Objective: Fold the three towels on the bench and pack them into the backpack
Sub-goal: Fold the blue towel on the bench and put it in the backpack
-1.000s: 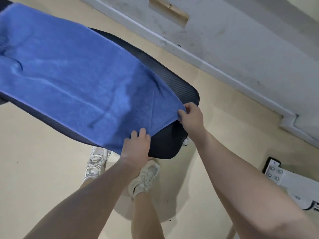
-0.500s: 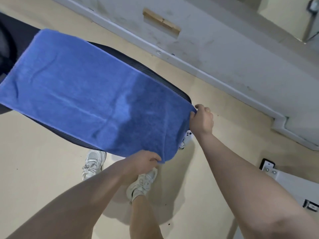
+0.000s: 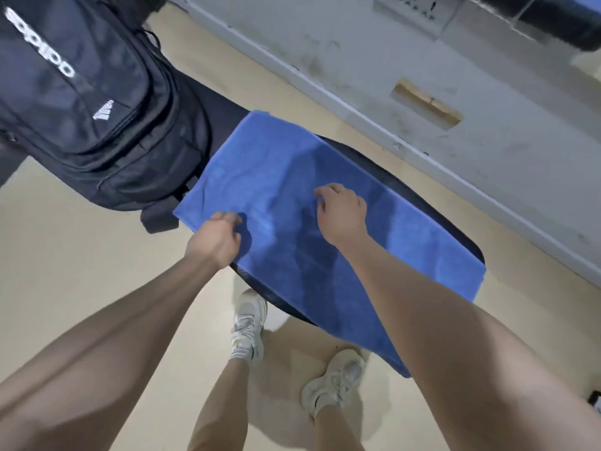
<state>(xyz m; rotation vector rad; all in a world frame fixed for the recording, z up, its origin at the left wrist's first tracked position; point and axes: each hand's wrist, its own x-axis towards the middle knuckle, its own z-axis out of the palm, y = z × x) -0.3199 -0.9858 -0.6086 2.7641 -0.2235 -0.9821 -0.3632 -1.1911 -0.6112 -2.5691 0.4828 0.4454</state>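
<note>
The blue terry-cloth towel (image 3: pixel 286 203) is lying doubled on the black padded bench (image 3: pixel 468 242) at frame centre, its long axis running from upper left to lower right. The left hand (image 3: pixel 216 237) is pinching the near-left edge; the right hand (image 3: pixel 341 209) is curling its fingers into the cloth mid-panel (its exact grip cannot be confirmed). The black fabric backpack (image 3: pixel 87 102) is sitting upper left, just beyond the towel's far end, nearer the left hand.
</note>
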